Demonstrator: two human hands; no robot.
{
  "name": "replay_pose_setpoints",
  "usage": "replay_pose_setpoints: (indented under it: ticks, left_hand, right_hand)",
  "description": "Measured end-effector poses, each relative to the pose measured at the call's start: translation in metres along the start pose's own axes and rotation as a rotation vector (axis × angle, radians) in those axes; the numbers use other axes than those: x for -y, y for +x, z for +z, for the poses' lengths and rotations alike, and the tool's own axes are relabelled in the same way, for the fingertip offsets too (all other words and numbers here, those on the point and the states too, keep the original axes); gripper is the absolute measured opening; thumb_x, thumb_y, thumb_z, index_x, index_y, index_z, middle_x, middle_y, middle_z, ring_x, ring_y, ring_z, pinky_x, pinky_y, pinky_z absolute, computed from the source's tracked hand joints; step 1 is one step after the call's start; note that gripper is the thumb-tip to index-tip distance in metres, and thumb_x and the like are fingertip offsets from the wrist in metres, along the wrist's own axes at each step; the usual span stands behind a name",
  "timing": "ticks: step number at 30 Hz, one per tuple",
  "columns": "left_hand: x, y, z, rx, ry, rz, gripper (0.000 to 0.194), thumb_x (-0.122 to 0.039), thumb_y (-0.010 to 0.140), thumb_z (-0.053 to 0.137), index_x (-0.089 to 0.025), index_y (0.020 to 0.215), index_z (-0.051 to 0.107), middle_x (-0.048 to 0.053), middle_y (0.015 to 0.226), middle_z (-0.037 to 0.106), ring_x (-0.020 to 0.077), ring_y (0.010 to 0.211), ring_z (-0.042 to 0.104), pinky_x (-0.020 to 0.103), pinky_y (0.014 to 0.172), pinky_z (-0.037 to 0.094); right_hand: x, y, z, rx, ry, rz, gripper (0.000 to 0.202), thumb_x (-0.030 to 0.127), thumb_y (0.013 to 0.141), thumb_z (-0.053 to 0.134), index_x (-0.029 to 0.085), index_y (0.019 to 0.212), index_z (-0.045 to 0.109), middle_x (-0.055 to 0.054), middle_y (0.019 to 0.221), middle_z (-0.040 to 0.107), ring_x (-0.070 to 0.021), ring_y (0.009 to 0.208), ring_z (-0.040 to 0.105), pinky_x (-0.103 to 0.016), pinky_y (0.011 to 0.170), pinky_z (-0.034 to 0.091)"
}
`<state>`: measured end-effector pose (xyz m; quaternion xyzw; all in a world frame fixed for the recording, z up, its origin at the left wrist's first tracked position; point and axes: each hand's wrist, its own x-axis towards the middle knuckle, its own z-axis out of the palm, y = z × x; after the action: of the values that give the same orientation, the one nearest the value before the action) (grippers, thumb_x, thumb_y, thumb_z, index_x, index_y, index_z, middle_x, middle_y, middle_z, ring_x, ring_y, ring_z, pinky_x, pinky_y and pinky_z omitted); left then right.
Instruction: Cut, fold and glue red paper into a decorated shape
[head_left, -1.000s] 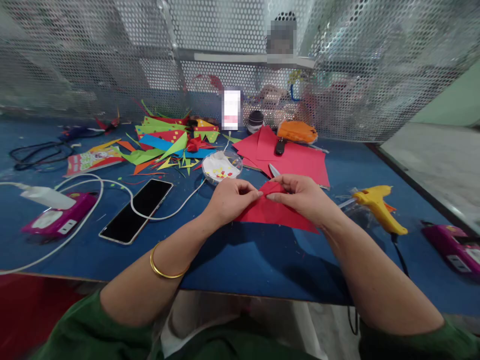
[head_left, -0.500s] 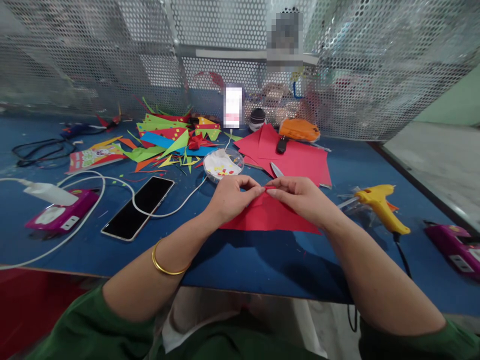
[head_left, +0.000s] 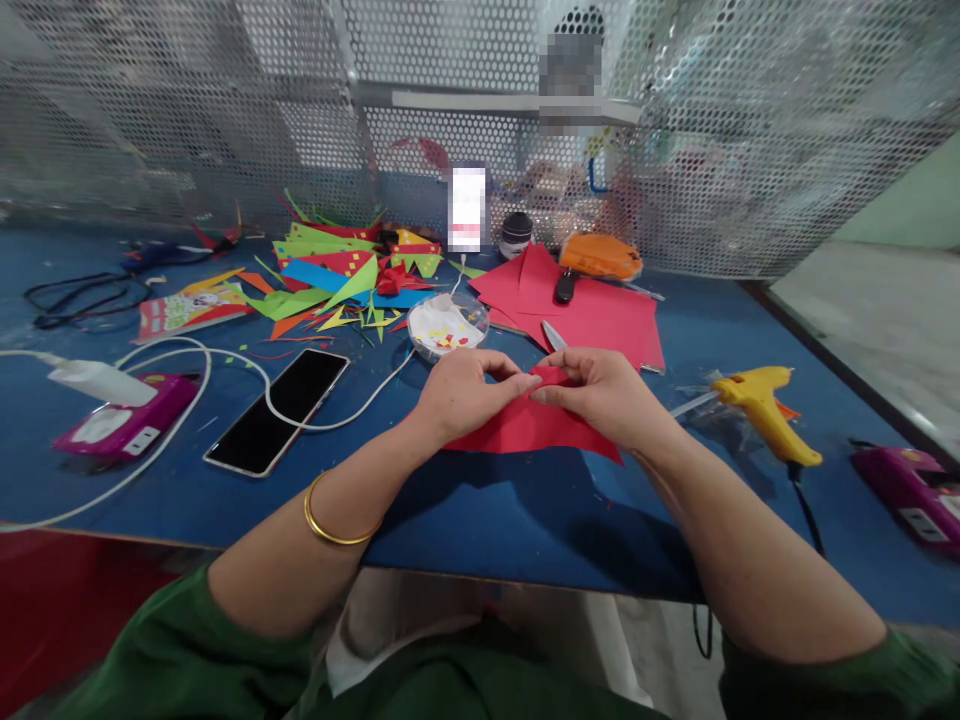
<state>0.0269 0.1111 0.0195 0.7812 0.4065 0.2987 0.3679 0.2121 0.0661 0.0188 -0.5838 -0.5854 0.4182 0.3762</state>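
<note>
A sheet of red paper [head_left: 517, 428] is pinched at its far edge between both my hands, over the front part of the blue table. My left hand [head_left: 469, 392] grips it with the thumb on the near side and the fingers curled behind. My right hand [head_left: 600, 392] pinches it close by on the right, thumb also in front. A bit of the paper is bent up between the fingertips. The near edge hangs slightly uneven, its right corner pointing down. Behind the hands lies a pair of scissors [head_left: 553, 336], partly hidden.
A clear bowl [head_left: 484, 318] with paper bits, red sheets [head_left: 615, 320] and coloured scraps [head_left: 322, 275] lie behind. A black phone [head_left: 277, 412], white cable and purple power strip [head_left: 127, 425] are left; a yellow glue gun [head_left: 765, 405] and second purple strip [head_left: 907, 490] are right.
The red paper has tilted and its near edge has drawn in, with more paper showing between the fingertips. My right hand has shifted slightly and turned; my left hand is nearly still.
</note>
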Motion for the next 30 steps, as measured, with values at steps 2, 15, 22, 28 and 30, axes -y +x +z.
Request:
replay_pose_setpoints:
  ticks: [2, 15, 22, 28, 30]
  left_hand:
    - [0.001, 0.001, -0.003, 0.040, 0.017, 0.017, 0.020, -0.034, 0.080, 0.066, -0.020, 0.069, 0.073, 0.002, 0.072, 0.074, 0.0153, 0.071, 0.063, 0.030, 0.069, 0.043]
    - [0.000, 0.000, -0.001, 0.082, 0.098, 0.021, 0.020, -0.033, 0.080, 0.065, -0.020, 0.068, 0.074, 0.002, 0.070, 0.076, 0.0148, 0.066, 0.063, 0.030, 0.066, 0.043]
    - [-0.001, 0.000, -0.002, 0.123, 0.080, -0.002, 0.019, -0.032, 0.077, 0.066, -0.020, 0.065, 0.074, 0.002, 0.066, 0.074, 0.0144, 0.063, 0.060, 0.029, 0.063, 0.042]
    - [0.000, -0.001, 0.000, 0.114, 0.073, 0.005, 0.019, -0.029, 0.079, 0.066, -0.020, 0.064, 0.074, 0.002, 0.068, 0.075, 0.0153, 0.065, 0.063, 0.028, 0.064, 0.044]
    - [0.001, -0.001, 0.001, 0.117, 0.082, 0.017, 0.019, -0.030, 0.079, 0.067, -0.020, 0.064, 0.074, 0.002, 0.069, 0.075, 0.0154, 0.065, 0.064, 0.028, 0.064, 0.044]
  right_hand:
    - [0.001, 0.000, -0.003, -0.041, -0.016, 0.008, 0.033, 0.040, 0.068, 0.077, 0.019, 0.092, 0.068, -0.004, 0.073, 0.071, -0.0164, 0.062, 0.062, -0.030, 0.055, 0.046]
    - [0.007, -0.002, -0.007, -0.018, -0.089, 0.003, 0.019, 0.029, 0.070, 0.074, 0.018, 0.085, 0.067, -0.001, 0.068, 0.069, -0.0118, 0.057, 0.056, -0.027, 0.054, 0.042]
    - [0.008, -0.001, -0.011, -0.029, -0.160, -0.024, 0.021, 0.028, 0.072, 0.072, 0.019, 0.090, 0.070, -0.003, 0.073, 0.073, -0.0167, 0.067, 0.064, -0.030, 0.062, 0.047]
    - [0.008, -0.001, -0.016, -0.021, -0.207, -0.033, 0.022, 0.029, 0.072, 0.074, 0.018, 0.091, 0.070, -0.002, 0.075, 0.071, -0.0161, 0.070, 0.063, -0.030, 0.065, 0.049]
    - [0.007, -0.001, -0.016, -0.011, -0.231, -0.030, 0.020, 0.027, 0.071, 0.074, 0.018, 0.088, 0.070, 0.001, 0.066, 0.065, -0.0138, 0.062, 0.057, -0.029, 0.060, 0.045]
